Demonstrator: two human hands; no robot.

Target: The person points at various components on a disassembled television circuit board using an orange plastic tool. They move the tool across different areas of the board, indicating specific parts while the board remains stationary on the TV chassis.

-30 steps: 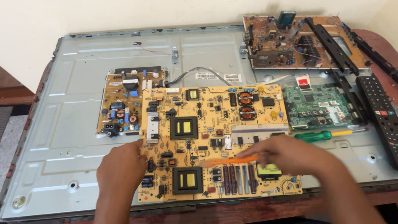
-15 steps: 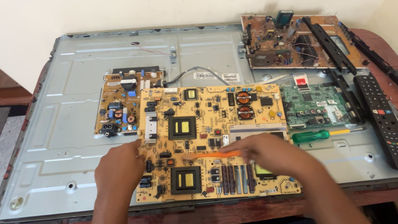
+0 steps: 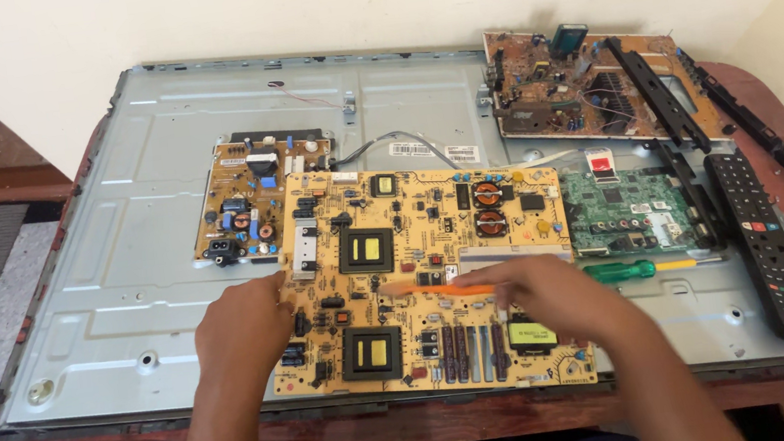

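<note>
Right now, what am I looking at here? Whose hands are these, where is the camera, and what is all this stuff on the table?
There is no robot: a person works with bare hands, and the single camera sits on their head, looking down. A large grey metal panel lies on a reddish table. On it rests a big yellow circuit board, with a smaller yellow board, a green board and a brown board around it. The left hand rests on the big board's left edge. The right hand holds a thin orange tool over it. A green-handled screwdriver and a black remote control lie to the right.
</note>
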